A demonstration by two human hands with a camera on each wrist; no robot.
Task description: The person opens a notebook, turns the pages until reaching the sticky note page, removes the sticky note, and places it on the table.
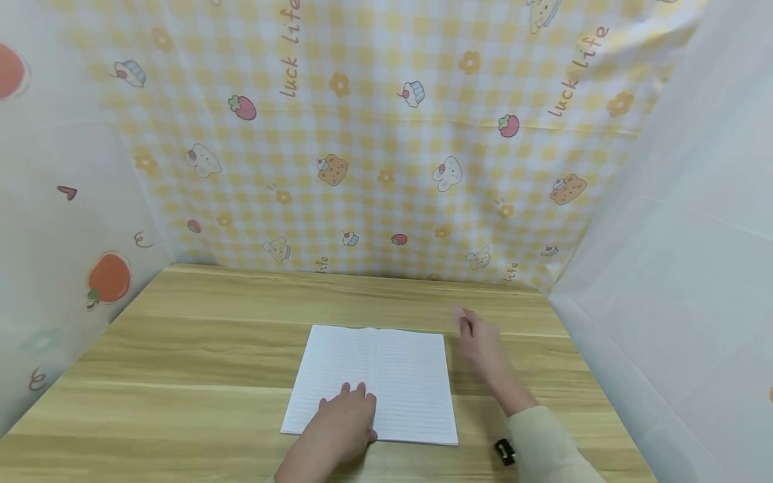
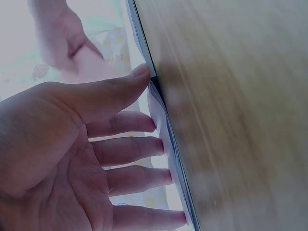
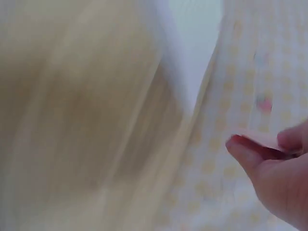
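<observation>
An open notebook [image 1: 413,382] with ruled white pages lies on the table. My left hand [image 1: 344,419] rests on its lower left page by the centre fold; in the left wrist view its fingers [image 2: 130,149] are spread and straight over the paper, the thumb at the near edge. To the right of the notebook, my right hand [image 1: 480,342] is raised and pinches a small, thin pale-pink slip [image 3: 255,137] between thumb and fingers. That slip is blurred, and most of it is hidden by the fingers.
A small black object [image 1: 506,451] lies on the wooden table [image 1: 181,362] beside the right sleeve [image 1: 549,446]. Behind the table hangs a yellow checked cloth [image 1: 374,147], with pale sheets [image 1: 676,268] along the sides.
</observation>
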